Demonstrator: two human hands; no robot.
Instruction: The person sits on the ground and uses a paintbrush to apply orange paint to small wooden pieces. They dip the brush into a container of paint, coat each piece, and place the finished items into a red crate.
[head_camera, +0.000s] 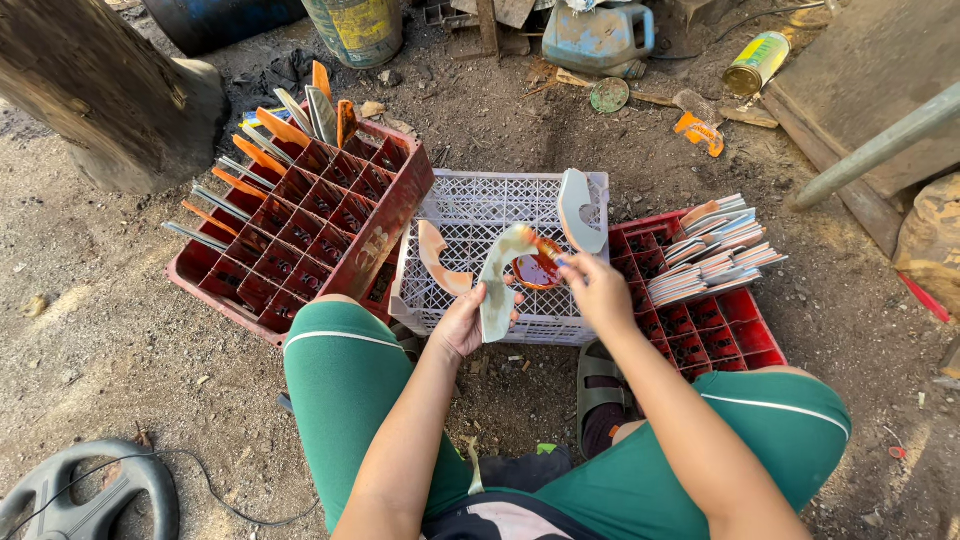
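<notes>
Right now the left hand (462, 322) grips a curved pale piece (497, 280) over the white crate (470, 215), & the right hand (597, 288) pinches a small brush (540, 244) w/ its tip on the top of the piece. A little bowl of orange stuff (538, 271) sits in the crate just under it. I think orange could drip on the legs if the brush is too wet, or the piece could slip.
</notes>
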